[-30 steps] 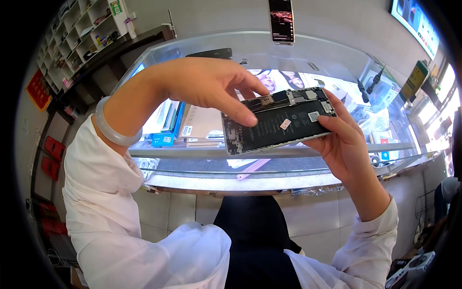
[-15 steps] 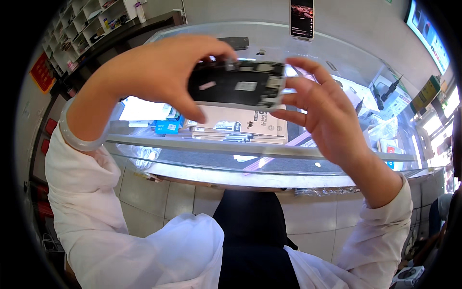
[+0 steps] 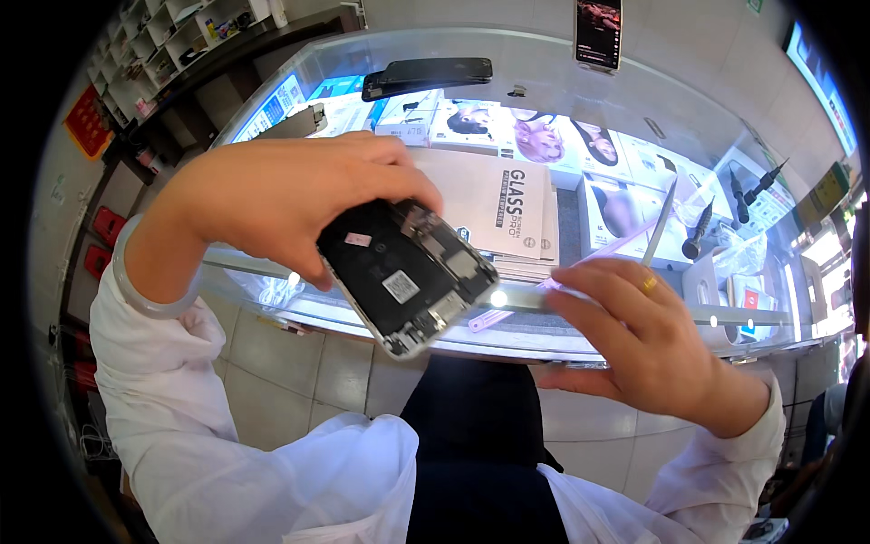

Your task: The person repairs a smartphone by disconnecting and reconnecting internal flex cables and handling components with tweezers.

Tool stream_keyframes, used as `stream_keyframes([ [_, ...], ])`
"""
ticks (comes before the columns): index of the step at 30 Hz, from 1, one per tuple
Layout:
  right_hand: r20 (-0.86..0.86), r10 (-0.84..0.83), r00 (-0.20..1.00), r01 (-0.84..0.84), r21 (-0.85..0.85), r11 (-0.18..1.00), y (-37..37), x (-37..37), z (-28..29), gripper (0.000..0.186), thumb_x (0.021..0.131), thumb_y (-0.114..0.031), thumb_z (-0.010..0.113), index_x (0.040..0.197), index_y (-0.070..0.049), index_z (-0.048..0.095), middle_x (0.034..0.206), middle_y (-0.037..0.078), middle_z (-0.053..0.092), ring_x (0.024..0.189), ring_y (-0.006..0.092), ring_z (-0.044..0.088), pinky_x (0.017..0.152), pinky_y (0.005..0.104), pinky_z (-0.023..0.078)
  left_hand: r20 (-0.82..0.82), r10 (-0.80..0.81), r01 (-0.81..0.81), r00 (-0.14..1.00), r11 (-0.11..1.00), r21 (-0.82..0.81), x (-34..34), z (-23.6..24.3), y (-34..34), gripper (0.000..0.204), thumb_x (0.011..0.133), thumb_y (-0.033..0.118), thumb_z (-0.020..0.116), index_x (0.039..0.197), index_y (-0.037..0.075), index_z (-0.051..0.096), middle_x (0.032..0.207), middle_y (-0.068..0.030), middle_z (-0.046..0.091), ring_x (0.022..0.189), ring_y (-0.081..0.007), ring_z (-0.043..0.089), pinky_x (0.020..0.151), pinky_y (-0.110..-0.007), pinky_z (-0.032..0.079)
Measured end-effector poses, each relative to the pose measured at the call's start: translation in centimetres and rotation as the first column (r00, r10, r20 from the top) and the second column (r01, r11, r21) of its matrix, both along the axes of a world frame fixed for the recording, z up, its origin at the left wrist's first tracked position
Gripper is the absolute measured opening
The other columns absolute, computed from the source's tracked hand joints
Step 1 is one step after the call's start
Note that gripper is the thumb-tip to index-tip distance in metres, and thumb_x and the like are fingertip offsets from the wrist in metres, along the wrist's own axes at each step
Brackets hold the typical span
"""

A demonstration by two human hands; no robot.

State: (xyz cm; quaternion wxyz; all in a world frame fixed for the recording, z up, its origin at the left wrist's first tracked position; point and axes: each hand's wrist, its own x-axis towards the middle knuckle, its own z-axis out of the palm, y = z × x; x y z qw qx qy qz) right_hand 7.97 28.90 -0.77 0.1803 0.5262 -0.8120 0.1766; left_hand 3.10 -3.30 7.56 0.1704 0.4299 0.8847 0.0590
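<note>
My left hand (image 3: 308, 199) grips an opened smartphone (image 3: 391, 263) by its far left edges. The phone tilts, with its lower right corner toward me. Its inner side faces up, showing a black battery area with a white square label, a small pink sticker, and circuit parts along the right edge. To the right of it, apart from the phone, my right hand (image 3: 634, 335) holds nothing, its thumb and fingers spread. A ring sits on one finger. Beyond my left hand, a phone-shaped part (image 3: 294, 122) lies on the glass counter, partly hidden by that hand.
Dark phone pieces (image 3: 426, 74) lie on the glass counter (image 3: 535, 54) at the back, near a small metal part (image 3: 517, 91). A thin pointed tool (image 3: 662, 222) and screwdrivers (image 3: 759, 186) are at right. A phone (image 3: 598, 34) stands upright behind. Boxes (image 3: 489, 199) show through the glass.
The opened phone has come down and nearer, turning so its right end points toward me. My right hand has let go of it and moved down to the right.
</note>
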Motion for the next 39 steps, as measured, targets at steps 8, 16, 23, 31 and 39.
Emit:
stream_keyframes([
  [8, -0.166, -0.018, 0.986, -0.008, -0.157, 0.987, 3.8, 2.1, -1.2, 0.019, 0.065, -0.002, 0.079, 0.083, -0.001, 0.073, 0.092, 0.01, 0.069, 0.071, 0.0218, 0.066, 0.056, 0.0277, 0.053, 0.014, -0.207, 0.207, 0.978, 0.978, -0.036, -3.1, -0.5, 8.1, 0.079, 0.061, 0.004, 0.083, 0.134, 0.016, 0.055, 0.13, -0.0092, 0.051, 0.121, -0.0326, 0.052, 0.097, -0.04, 0.048],
  [16, 0.125, -0.167, 0.978, 0.199, -0.315, 0.928, 4.9, -1.7, 3.2, 0.017, 0.07, 0.01, 0.077, 0.083, 0.0, 0.07, 0.081, 0.012, 0.069, 0.068, 0.019, 0.065, 0.059, 0.0252, 0.047, -0.038, -0.229, 0.222, 0.973, 0.965, -0.141, -2.9, -1.0, 10.7, 0.062, 0.076, -0.001, 0.072, 0.131, 0.019, 0.053, 0.121, -0.0094, 0.051, 0.116, -0.0304, 0.055, 0.086, -0.042, 0.053],
  [23, 0.598, 0.015, 0.801, 0.271, -0.386, 0.882, 1.1, -6.0, 4.6, 0.014, 0.084, 0.002, 0.075, 0.096, 0.003, 0.068, 0.09, 0.008, 0.07, 0.078, 0.0102, 0.067, 0.07, 0.0226, 0.054, -0.067, -0.323, 0.326, 0.944, 0.944, 0.044, -2.5, -2.1, 9.0, 0.048, 0.086, 0.015, 0.069, 0.131, 0.024, 0.055, 0.129, -0.0088, 0.052, 0.118, -0.0314, 0.058, 0.086, -0.048, 0.055],
  [31, 0.838, 0.259, 0.48, 0.334, -0.448, 0.829, -1.1, -10.6, 3.5, 0.02, 0.086, -0.004, 0.077, 0.102, 0.003, 0.069, 0.089, 0.01, 0.073, 0.077, 0.0123, 0.071, 0.066, 0.0227, 0.056, 0.164, -0.387, 0.36, 0.907, 0.917, 0.17, -4.3, -2.7, 7.7, 0.067, 0.079, 0.001, 0.067, 0.143, 0.008, 0.047, 0.135, -0.0196, 0.044, 0.12, -0.0382, 0.051, 0.095, -0.043, 0.048],
  [39, 0.842, 0.161, 0.514, 0.289, -0.347, 0.892, -2.4, -10.2, 1.8, 0.018, 0.089, -0.001, 0.073, 0.106, 0.006, 0.071, 0.095, 0.011, 0.075, 0.085, 0.0129, 0.072, 0.075, 0.0251, 0.059, -0.063, 0.141, -0.091, 0.988, 0.859, 0.503, -3.2, -1.2, 5.1, 0.052, 0.07, 0.007, 0.08, 0.12, 0.001, 0.065, 0.119, -0.0158, 0.064, 0.109, -0.0286, 0.064, 0.094, -0.037, 0.049],
])
